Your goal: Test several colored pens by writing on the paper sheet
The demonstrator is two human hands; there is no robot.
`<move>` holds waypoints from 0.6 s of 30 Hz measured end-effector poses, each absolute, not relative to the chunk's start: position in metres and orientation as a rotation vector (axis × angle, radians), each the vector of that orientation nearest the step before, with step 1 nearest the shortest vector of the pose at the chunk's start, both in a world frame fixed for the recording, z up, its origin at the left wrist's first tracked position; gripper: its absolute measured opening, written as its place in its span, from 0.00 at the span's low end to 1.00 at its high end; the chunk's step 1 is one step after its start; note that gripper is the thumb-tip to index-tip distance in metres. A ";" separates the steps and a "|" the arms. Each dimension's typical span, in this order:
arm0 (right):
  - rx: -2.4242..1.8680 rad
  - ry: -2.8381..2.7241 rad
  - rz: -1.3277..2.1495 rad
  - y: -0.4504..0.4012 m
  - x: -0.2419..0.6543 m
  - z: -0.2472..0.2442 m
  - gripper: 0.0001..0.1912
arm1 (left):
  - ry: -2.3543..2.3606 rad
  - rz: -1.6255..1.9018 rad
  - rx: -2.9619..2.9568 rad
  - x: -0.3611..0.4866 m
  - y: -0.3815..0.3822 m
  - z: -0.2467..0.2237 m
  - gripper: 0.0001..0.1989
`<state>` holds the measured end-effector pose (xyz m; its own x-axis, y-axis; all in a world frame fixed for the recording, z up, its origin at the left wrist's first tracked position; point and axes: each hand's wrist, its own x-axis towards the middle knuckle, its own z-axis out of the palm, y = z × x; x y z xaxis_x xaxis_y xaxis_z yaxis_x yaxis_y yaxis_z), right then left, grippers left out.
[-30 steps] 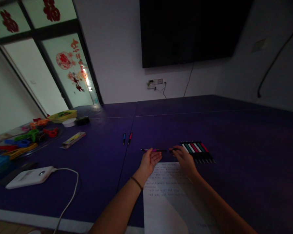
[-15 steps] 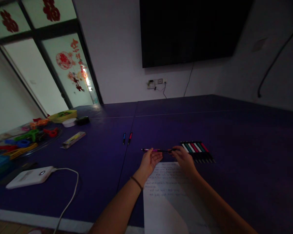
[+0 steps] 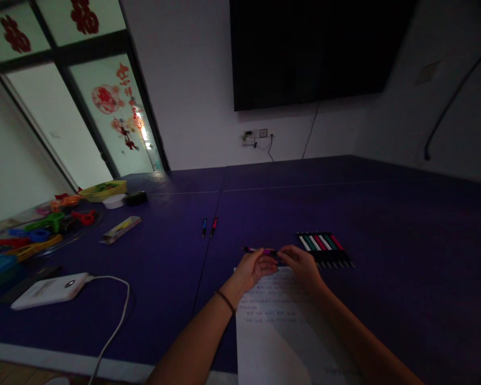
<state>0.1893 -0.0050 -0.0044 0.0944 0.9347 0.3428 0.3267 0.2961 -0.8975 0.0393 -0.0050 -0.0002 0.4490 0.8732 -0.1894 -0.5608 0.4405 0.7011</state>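
Observation:
A slim purple-and-black pen point(image 3: 269, 252) lies level between my two hands, above the top of a handwritten sheet of paper point(image 3: 272, 331). My left hand point(image 3: 257, 270) pinches its barrel with the thumb, fingers curled beneath. At the pen's right end, my right hand point(image 3: 302, 264) has its fingertips closed; they hide that end. Just beyond my right hand is a row of several pens point(image 3: 324, 248) with white, green and red barrels, laid side by side. Further left lie a blue pen point(image 3: 204, 227) and a red pen point(image 3: 214, 228), apart from each other.
On the purple table point(image 3: 164, 299) at left are a white power bank point(image 3: 50, 291) with a cable point(image 3: 122, 313), a small narrow box point(image 3: 121, 230), colourful plastic toys point(image 3: 44, 224) and a yellow basket point(image 3: 104, 191). A black screen point(image 3: 316, 53) hangs on the wall.
My left hand has moved right with the pen, bringing my hands closer together. Less of the pen's right-hand length shows between them. The other pens lie as before.

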 end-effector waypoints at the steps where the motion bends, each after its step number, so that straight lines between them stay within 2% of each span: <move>1: -1.250 -1.454 0.701 -0.006 0.189 -0.004 0.18 | 0.587 0.954 0.615 0.039 -0.006 0.000 0.12; 7: -1.287 -1.539 0.696 -0.009 0.187 -0.003 0.19 | 0.554 0.938 0.613 0.039 -0.005 -0.001 0.11; 11: -1.327 -1.400 0.624 -0.004 0.193 -0.006 0.20 | 0.597 1.013 0.497 0.039 0.000 -0.003 0.12; 15: -1.485 -1.434 0.504 0.004 0.206 -0.012 0.13 | 0.611 1.176 0.340 0.036 0.006 -0.002 0.12; 18: -1.516 -1.638 0.462 0.006 0.211 -0.017 0.13 | 0.588 1.239 0.273 0.033 0.007 -0.002 0.12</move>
<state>0.2114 0.0057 -0.0166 0.0800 0.9429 0.3232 0.6352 0.2017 -0.7455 0.0330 0.0073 -0.0016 0.2032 0.9410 -0.2707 -0.8050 0.3180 0.5009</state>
